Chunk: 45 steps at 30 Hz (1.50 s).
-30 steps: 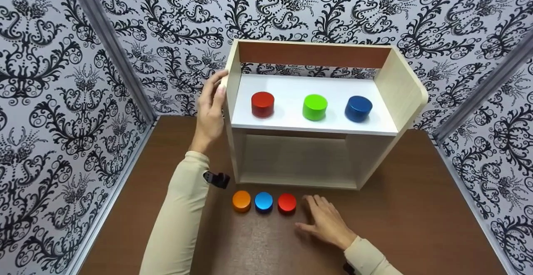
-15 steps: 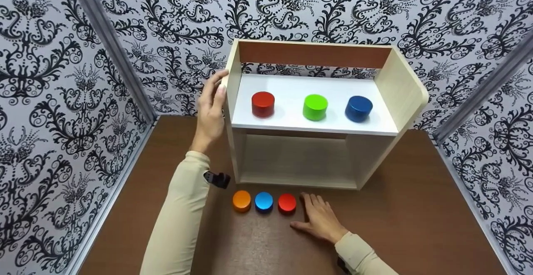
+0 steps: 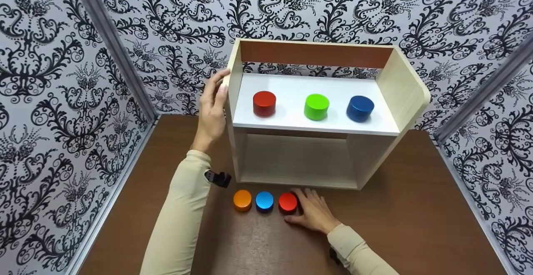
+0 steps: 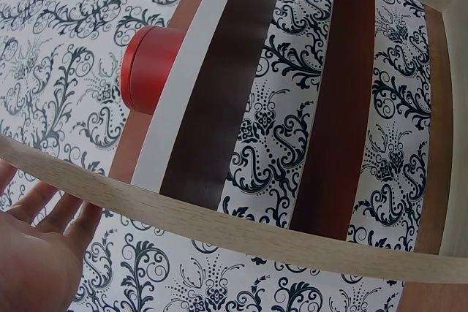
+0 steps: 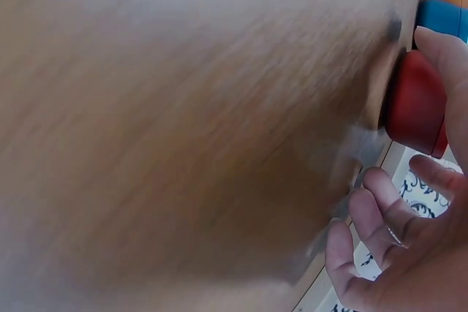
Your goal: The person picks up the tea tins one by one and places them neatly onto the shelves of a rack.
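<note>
My left hand holds the left side panel of a small wooden shelf unit; in the left wrist view its fingers reach behind the panel's edge. On the table in front of the unit stands a round red tin. My right hand is around its right side, thumb at the near side and forefinger at the far side. In the right wrist view the thumb lies along the red tin, while the other fingers are apart from it. To its left are a blue tin and an orange tin.
On the white upper shelf stand a dark red tin, a green tin and a dark blue tin. The lower compartment is open at the front. Patterned walls enclose the brown table.
My right hand has moved left, from beside the red tin on the table to around it. The left hand has stayed on the side panel, and the tins have not moved.
</note>
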Each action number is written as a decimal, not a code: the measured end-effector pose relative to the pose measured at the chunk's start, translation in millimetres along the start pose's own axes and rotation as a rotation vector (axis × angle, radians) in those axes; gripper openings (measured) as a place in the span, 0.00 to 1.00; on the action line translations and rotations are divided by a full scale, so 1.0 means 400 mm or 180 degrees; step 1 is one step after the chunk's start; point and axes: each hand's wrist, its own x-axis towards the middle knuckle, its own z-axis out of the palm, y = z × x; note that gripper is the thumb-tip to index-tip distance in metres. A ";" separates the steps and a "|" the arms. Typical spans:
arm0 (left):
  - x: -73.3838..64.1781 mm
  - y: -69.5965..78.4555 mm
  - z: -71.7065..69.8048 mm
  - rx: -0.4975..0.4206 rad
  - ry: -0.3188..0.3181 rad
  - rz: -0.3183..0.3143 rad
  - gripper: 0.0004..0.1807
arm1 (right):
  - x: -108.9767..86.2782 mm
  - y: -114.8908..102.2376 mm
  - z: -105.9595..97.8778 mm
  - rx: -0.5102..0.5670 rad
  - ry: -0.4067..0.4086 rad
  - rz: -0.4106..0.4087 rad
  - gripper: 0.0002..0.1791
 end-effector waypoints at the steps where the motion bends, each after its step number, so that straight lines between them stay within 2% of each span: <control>1: 0.000 0.001 0.001 -0.0011 -0.0001 -0.0001 0.21 | 0.003 -0.002 0.001 0.0027 -0.0017 0.0003 0.49; 16: -0.001 -0.002 0.000 -0.0058 -0.0031 -0.0038 0.23 | 0.027 -0.011 0.015 0.0065 -0.0109 -0.0013 0.43; 23: -0.002 -0.005 -0.001 -0.0022 -0.0016 -0.0025 0.23 | 0.026 -0.016 0.004 0.0072 -0.0165 -0.0062 0.42; 26: -0.001 -0.004 -0.001 0.0019 -0.0001 0.0018 0.23 | 0.036 -0.019 -0.010 0.0028 -0.0090 -0.0164 0.40; 31: -0.001 -0.005 0.001 0.0047 0.0023 0.0048 0.22 | 0.080 -0.028 -0.044 -0.0022 0.0116 -0.0377 0.34; 36: -0.004 -0.005 -0.001 0.0126 0.0026 -0.0015 0.22 | 0.137 -0.048 -0.069 0.0120 0.0147 -0.0435 0.29; 41: -0.004 -0.001 0.001 0.0156 0.0017 -0.0024 0.23 | 0.200 -0.066 -0.069 0.0164 0.0195 -0.0543 0.33; 45: -0.002 -0.002 0.001 0.0106 0.0020 0.0023 0.23 | 0.250 -0.071 -0.057 0.0113 0.0167 -0.0479 0.37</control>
